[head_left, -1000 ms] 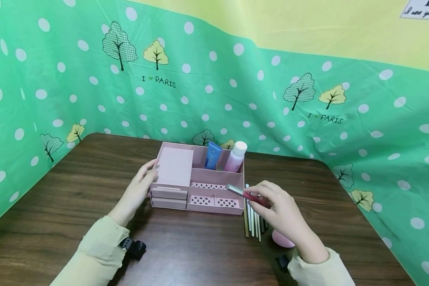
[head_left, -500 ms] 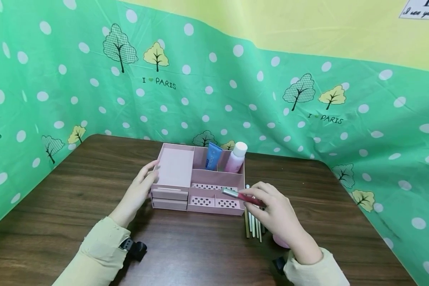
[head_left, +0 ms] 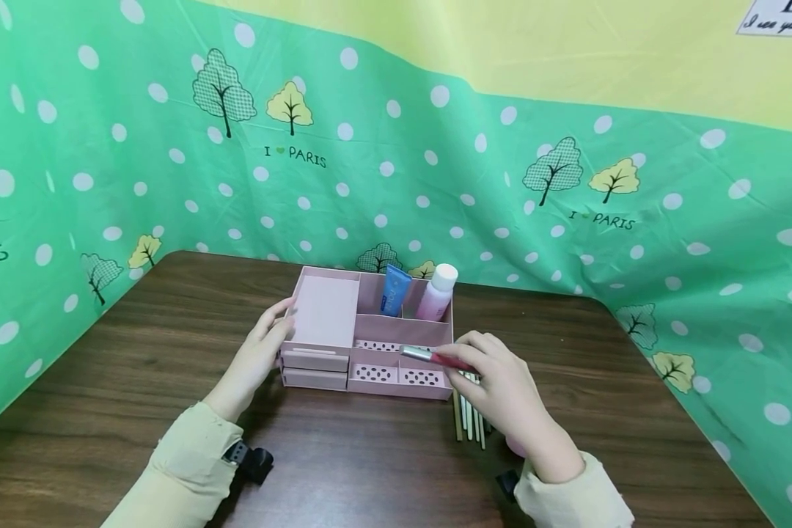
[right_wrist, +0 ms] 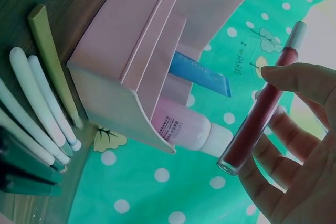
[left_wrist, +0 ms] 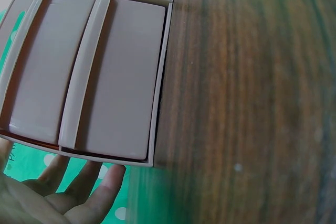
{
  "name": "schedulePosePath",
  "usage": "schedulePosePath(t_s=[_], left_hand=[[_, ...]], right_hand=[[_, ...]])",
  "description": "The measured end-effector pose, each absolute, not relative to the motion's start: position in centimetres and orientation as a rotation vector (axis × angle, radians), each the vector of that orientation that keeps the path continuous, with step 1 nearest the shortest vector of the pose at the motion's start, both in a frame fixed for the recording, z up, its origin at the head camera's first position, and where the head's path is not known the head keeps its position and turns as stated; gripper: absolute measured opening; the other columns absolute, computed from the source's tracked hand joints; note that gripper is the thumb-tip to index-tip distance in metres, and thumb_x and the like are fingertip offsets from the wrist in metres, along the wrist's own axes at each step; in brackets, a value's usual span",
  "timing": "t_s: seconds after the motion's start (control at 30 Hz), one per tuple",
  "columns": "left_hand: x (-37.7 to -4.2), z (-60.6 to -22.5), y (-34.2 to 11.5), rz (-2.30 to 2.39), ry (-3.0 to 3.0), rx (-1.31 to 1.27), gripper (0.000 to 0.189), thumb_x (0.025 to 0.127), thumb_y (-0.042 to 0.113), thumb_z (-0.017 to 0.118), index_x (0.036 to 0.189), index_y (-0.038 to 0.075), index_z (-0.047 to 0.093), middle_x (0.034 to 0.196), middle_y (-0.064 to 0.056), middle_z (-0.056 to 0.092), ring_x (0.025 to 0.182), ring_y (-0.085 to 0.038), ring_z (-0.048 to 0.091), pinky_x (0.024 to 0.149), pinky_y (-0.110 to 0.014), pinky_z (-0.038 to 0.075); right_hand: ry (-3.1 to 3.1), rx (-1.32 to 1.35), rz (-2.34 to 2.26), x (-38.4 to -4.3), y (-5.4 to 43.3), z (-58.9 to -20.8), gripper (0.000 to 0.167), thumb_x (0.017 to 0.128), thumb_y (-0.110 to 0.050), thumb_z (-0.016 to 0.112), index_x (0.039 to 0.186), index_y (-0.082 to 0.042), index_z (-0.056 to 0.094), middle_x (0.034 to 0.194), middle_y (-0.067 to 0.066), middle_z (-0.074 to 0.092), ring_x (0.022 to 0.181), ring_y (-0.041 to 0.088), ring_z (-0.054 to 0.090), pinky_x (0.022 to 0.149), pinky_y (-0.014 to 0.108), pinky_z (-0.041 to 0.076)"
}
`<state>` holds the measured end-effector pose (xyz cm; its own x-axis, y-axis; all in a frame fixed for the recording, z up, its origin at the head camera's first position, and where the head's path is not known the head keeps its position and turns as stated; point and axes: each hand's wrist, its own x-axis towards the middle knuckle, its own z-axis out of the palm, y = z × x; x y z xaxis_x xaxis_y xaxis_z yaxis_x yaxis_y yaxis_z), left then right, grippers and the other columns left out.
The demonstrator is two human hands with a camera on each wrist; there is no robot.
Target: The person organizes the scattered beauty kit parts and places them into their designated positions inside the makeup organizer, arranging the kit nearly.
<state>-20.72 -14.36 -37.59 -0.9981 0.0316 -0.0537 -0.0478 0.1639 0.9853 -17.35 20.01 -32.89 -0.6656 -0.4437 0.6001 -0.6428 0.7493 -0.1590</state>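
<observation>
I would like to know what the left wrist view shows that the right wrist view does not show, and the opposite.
Only the left wrist view shows the left hand and the two closed drawers. Only the right wrist view shows the right hand holding the red tube, the blue tube and the slender sticks. The bottle shows in the right view; the left's cropped top edge leaves it unsettled. Both share the pink organizer, the wooden table and the green dotted cloth.
</observation>
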Motion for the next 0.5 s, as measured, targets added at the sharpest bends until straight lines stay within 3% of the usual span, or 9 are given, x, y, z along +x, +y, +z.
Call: schedulePosePath(t_s=[0.3, 0.5], left_hand=[[-21.1, -37.7, -14.3, 1.987, 2.363, -0.019, 0.053, 0.105, 0.042, 0.039, 0.155, 0.032, 0.029, 0.145, -0.013, 0.038, 0.125, -0.028, 0.043, 0.087, -0.033, 0.043], [-20.9, -37.6, -14.4, 1.994, 2.357, -0.022, 0.053, 0.105, 0.042, 0.039, 0.156, 0.032, 0.028, 0.144, -0.013, 0.039, 0.126, -0.027, 0.043, 0.091, -0.037, 0.043]], right_hand=[[-2.397, 0.816, 0.455, -18.1, 19.3, -33.0, 0.032, 0.077, -0.006, 0.078, 0.103, -0.025, 0.077, 0.089, -0.012, 0.063, 0.082, 0.007, 0.051, 0.062, 0.028, 0.045], [-2.447, 0.797, 0.441, -18.6, 18.6, -32.7, 0.028, 0.079, -0.008, 0.076, 0.103, -0.023, 0.077, 0.090, -0.009, 0.063, 0.082, 0.010, 0.051, 0.062, 0.028, 0.044]])
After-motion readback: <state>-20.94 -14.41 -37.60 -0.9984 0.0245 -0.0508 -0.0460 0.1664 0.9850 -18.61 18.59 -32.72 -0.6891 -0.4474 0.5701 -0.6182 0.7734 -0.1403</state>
